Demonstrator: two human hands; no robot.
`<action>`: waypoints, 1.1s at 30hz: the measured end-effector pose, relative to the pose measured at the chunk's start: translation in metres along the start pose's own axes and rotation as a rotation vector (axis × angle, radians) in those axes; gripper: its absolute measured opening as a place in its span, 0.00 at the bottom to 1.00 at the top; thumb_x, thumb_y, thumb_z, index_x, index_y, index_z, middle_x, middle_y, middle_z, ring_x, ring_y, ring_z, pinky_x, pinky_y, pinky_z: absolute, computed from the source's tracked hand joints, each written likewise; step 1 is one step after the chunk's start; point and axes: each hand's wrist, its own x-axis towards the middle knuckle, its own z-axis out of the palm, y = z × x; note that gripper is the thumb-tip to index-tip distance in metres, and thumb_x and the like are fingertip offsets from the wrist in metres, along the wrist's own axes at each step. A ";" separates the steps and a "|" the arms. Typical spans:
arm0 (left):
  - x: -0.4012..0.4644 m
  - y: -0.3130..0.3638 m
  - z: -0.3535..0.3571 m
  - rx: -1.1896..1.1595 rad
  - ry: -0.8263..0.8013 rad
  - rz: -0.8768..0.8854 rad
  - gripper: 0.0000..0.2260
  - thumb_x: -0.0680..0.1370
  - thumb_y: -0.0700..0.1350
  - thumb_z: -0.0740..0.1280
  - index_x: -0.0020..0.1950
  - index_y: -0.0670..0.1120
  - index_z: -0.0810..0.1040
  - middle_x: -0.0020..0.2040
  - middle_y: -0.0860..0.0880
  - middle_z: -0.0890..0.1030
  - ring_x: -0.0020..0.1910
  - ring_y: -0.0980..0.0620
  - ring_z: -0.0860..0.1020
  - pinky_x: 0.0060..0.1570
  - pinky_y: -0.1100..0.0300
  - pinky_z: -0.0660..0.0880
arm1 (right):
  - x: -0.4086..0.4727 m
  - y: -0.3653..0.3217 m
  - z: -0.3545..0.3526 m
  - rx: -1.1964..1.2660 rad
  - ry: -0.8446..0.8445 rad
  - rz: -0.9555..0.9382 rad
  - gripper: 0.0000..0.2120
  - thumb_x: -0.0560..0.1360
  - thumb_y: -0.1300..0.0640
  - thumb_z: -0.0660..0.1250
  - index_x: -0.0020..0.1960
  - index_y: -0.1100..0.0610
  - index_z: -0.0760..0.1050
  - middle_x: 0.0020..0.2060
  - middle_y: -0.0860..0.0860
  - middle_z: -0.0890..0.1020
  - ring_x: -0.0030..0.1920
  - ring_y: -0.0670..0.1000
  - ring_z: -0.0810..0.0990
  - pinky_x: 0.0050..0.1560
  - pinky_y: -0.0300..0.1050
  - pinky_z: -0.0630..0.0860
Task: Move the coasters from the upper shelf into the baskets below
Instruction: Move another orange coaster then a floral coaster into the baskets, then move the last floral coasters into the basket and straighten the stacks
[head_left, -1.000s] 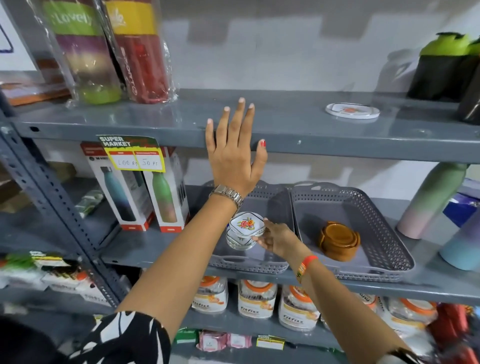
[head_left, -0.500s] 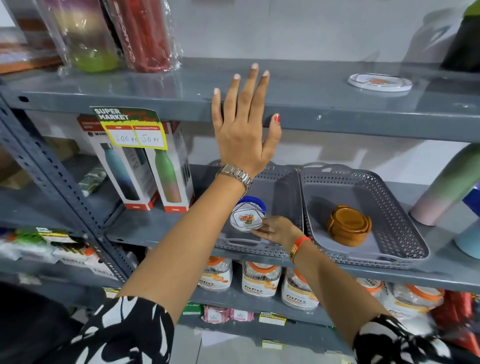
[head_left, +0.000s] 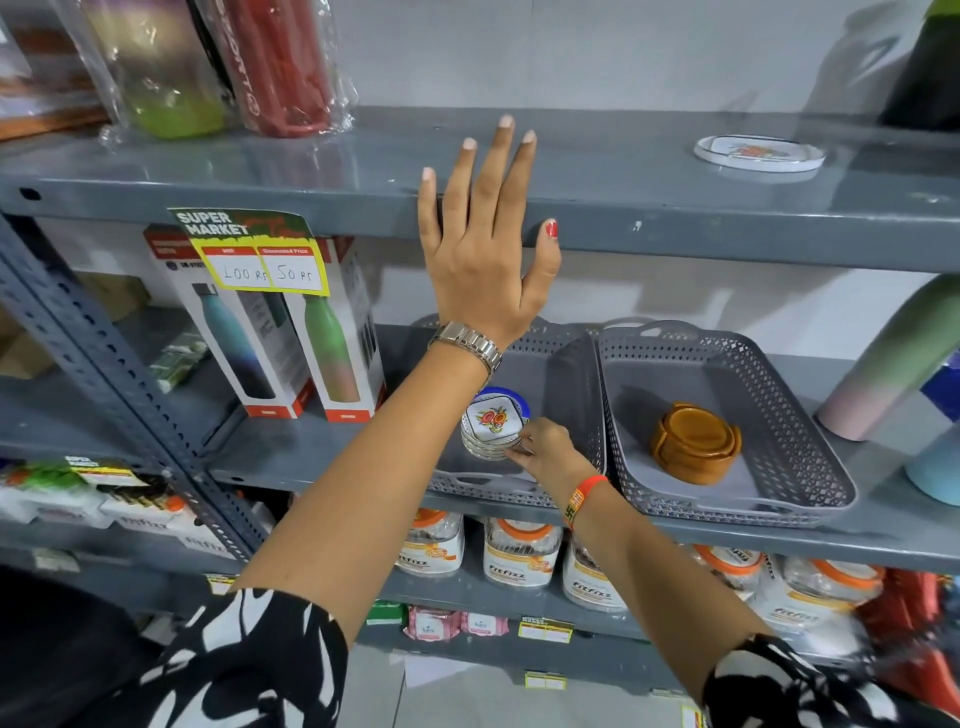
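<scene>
my left hand is raised flat against the front edge of the upper shelf, fingers spread wide and holding nothing. my right hand is lower, reaching into the left basket on the middle shelf, its fingertips closed around the side of a stack of white floral coasters. the stack sits low in the basket near the front wall; i cannot tell whether it already rests on the basket floor. a blue-rimmed piece shows just behind the stack. the stack lies directly below my left wrist, which carries a metal watch, and just to the left of my right hand. the right basket, touching the left one side by side, holds a set of brown wooden coasters, well apart from both hands. one round white coaster with a floral print lies flat on the upper shelf, far to the right of my left hand. boxed bottles stand left of the baskets behind a yellow price tag; wrapped bottles stand on the upper shelf at left.
</scene>
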 end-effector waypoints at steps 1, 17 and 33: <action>0.000 0.000 0.000 -0.001 -0.001 0.000 0.24 0.77 0.54 0.53 0.68 0.44 0.73 0.67 0.46 0.74 0.67 0.47 0.68 0.72 0.49 0.52 | -0.002 -0.001 0.000 -0.035 0.022 -0.011 0.17 0.77 0.72 0.54 0.65 0.68 0.66 0.65 0.66 0.72 0.59 0.61 0.74 0.59 0.54 0.74; 0.000 0.002 -0.009 -0.062 -0.054 -0.003 0.24 0.78 0.53 0.54 0.70 0.44 0.69 0.70 0.46 0.71 0.69 0.47 0.65 0.72 0.49 0.49 | -0.190 -0.103 -0.025 -0.124 0.175 -1.719 0.16 0.67 0.71 0.57 0.43 0.50 0.70 0.38 0.49 0.72 0.37 0.46 0.70 0.40 0.41 0.68; 0.002 0.001 -0.016 -0.060 -0.103 -0.004 0.24 0.78 0.52 0.53 0.72 0.43 0.66 0.70 0.44 0.70 0.68 0.44 0.65 0.72 0.49 0.48 | -0.176 -0.298 -0.034 -1.488 0.524 -0.715 0.49 0.61 0.28 0.69 0.71 0.58 0.62 0.72 0.57 0.67 0.70 0.63 0.65 0.70 0.65 0.59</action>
